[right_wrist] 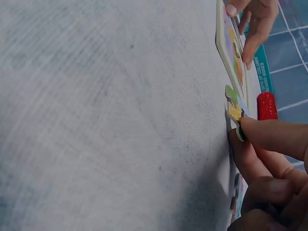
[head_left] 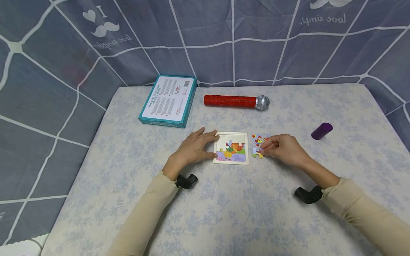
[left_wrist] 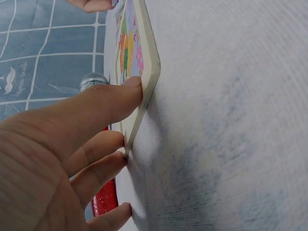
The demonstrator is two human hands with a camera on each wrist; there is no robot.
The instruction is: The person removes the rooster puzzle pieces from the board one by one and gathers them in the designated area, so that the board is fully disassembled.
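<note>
A square wooden puzzle tray (head_left: 230, 163) lies on the table, part of its picture filled with colourful puzzle pieces (head_left: 235, 153). My left hand (head_left: 195, 145) rests at the tray's left side, its thumb on the rim and fingertips along the edge, as the left wrist view shows. To the right of the tray, my right hand (head_left: 283, 149) pinches a puzzle piece (right_wrist: 234, 110) between thumb and index finger. This piece is yellow and green, tilted close over the cloth. More loose pieces (head_left: 257, 139) lie just beyond those fingers, partly hidden by them.
A red microphone (head_left: 230, 101) with a silver head lies behind the tray. At the back left is a teal and white box (head_left: 168, 101). A purple cylinder (head_left: 321, 131) lies to the right. Grey-blue curtain (head_left: 208, 64) borders the table's back and sides.
</note>
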